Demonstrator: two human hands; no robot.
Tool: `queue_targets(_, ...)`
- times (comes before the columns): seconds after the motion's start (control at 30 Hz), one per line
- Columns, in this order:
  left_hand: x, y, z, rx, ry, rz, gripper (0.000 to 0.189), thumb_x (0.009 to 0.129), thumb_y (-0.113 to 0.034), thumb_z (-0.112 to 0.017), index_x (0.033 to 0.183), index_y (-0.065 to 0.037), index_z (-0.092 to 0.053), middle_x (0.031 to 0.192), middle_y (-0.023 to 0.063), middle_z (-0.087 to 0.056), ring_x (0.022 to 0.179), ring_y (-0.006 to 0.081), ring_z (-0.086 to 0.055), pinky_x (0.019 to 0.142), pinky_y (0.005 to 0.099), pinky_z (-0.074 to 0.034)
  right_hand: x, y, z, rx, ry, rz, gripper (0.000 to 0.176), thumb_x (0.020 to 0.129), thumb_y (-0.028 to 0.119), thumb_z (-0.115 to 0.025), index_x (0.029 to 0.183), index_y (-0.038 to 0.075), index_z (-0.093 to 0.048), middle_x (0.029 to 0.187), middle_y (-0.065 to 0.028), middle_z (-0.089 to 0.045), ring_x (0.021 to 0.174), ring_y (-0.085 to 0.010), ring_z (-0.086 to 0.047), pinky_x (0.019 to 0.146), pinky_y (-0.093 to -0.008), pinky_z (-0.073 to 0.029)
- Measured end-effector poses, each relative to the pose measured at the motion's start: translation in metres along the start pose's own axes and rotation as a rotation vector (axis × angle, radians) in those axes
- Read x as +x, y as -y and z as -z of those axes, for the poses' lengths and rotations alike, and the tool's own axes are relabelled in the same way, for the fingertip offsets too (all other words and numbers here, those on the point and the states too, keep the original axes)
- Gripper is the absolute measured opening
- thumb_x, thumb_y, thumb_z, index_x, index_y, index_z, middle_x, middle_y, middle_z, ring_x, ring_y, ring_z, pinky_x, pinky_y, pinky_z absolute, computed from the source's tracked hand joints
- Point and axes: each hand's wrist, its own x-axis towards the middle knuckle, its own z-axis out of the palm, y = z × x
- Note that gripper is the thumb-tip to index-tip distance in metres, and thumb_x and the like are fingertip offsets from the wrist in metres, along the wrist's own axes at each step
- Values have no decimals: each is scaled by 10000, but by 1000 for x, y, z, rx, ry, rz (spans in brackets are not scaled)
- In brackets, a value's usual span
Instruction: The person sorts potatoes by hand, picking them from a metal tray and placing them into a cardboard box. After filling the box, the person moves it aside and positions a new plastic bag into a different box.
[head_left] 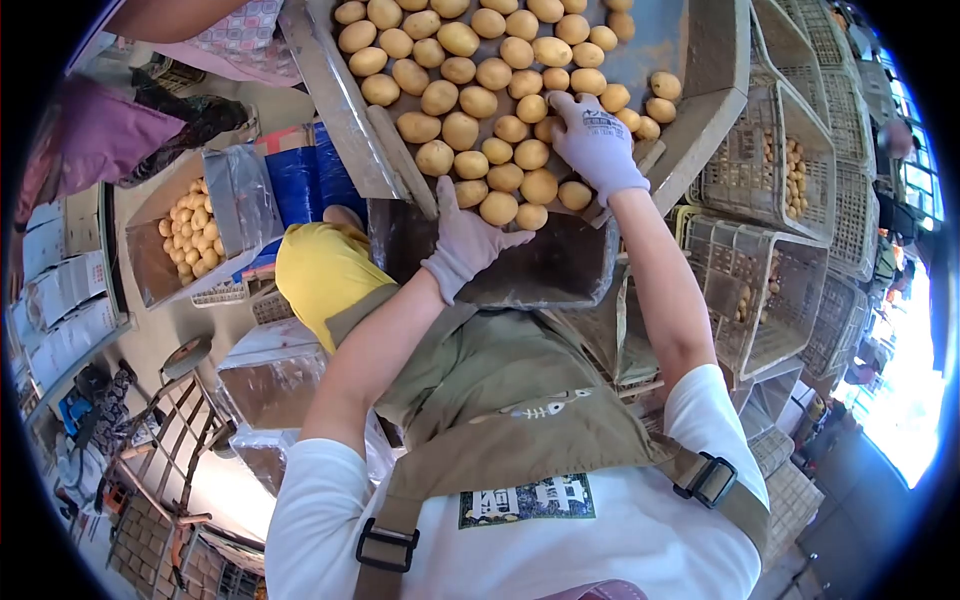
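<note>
Many round yellow potatoes [493, 74] lie spread on a grey sloping metal tray [655, 40]. My left hand [468, 240], in a pale knit glove, is at the tray's front lip with thumb and a finger spread apart. The nearest potatoes are just beyond it, and nothing shows in its grasp. My right hand [597, 145], gloved alike, rests over the potatoes near the tray's right side, fingers stretched forward and touching some of them. Below the lip, a dark plastic-lined bin [545, 270] stands against my apron.
Stacked plastic crates [755, 290], some holding potatoes, line the right side. On the left stand a lined box of potatoes [192, 235], a metal-framed chair [165, 450] and white cartons [68, 310]. Another person's patterned clothing [235, 40] shows at upper left.
</note>
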Motion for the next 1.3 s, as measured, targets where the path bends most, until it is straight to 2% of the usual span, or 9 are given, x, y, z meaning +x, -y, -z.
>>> queue_targets(0.13, 2, 0, 5, -5, 6, 5, 1000, 886, -842, -340, 1599, -158, -190, 1644, 138, -251, 1460, 456, -327, 1063, 748, -353, 11, -15, -18, 232, -76, -103, 419, 924, 325, -600, 1310, 171, -550, 1086, -192, -683, 944, -364, -692, 775, -490, -544)
queue_targets(0.27, 2, 3, -3, 18, 4, -41, 995, 886, -843, -329, 1602, -166, -191, 1645, 136, -253, 1463, 461, -318, 1076, 754, -321, 9, -8, -17, 110, -63, -140, 480, 909, 331, -604, 1331, 136, -486, 1038, -189, -711, 924, -372, -702, 757, -500, -542)
queue_targets(0.43, -3, 5, -7, 11, -51, -23, 988, 889, -835, -333, 1607, -174, -183, 1651, 125, -247, 1482, 453, -284, 1112, 754, -246, 34, -6, -13, -33, 120, -141, 772, 918, 299, -622, 1589, 187, -259, 1016, -155, -739, 910, -358, -708, 766, -483, -547)
queue_targets(0.6, -4, 9, -6, 52, -54, -42, 1008, 866, -843, -370, 1606, -181, -199, 1658, 110, -237, 1490, 435, -277, 1123, 747, -233, 30, 11, -4, -88, 162, -96, 584, 944, 258, -608, 1488, 247, -398, 1226, -143, -700, 1109, -363, -682, 868, -545, -535)
queue_targets(0.7, -4, 10, -5, 57, -44, -39, 1008, 858, -847, -381, 1603, -188, -216, 1654, 109, -246, 1488, 431, -284, 1125, 739, -243, 34, 21, 6, -72, 185, -152, 428, 931, 248, -630, 1339, 205, -508, 1185, -144, -708, 1103, -358, -681, 825, -534, -539)
queue_targets(1.03, -7, 8, -1, 26, -10, -51, 966, 884, -823, -357, 1598, -184, -229, 1649, 124, -254, 1481, 433, -300, 1099, 734, -302, -13, 6, 17, 298, -199, -61, 380, 881, 228, -633, 1258, 218, -584, 983, -113, -724, 953, -337, -698, 769, -458, -538)
queue_targets(1.13, -5, 5, 6, 6, 78, -25, 941, 902, -811, -332, 1600, -189, -219, 1654, 120, -244, 1486, 437, -289, 1090, 745, -306, -45, -34, 59, 165, -610, 528, 333, 795, 58, -701, 1101, 191, -711, 906, -62, -706, 758, -245, -684, 628, -362, -544)
queue_targets(1.27, -7, 5, -3, 9, 17, -28, 963, 886, -835, -313, 1602, -199, -215, 1655, 113, -243, 1484, 436, -291, 1095, 743, -289, -64, -180, 125, -371, -855, -103, 343, 832, 102, -710, 1173, 139, -700, 950, -68, -716, 840, -314, -684, 823, -436, -560)
queue_targets(1.3, -8, 5, -9, 27, 6, -22, 998, 861, -867, -307, 1603, -204, -219, 1652, 107, -254, 1481, 430, -300, 1113, 731, -262, -63, -179, 129, -414, -836, -49, 344, 841, 106, -703, 1184, 136, -692, 950, -79, -716, 852, -320, -683, 834, -442, -556)
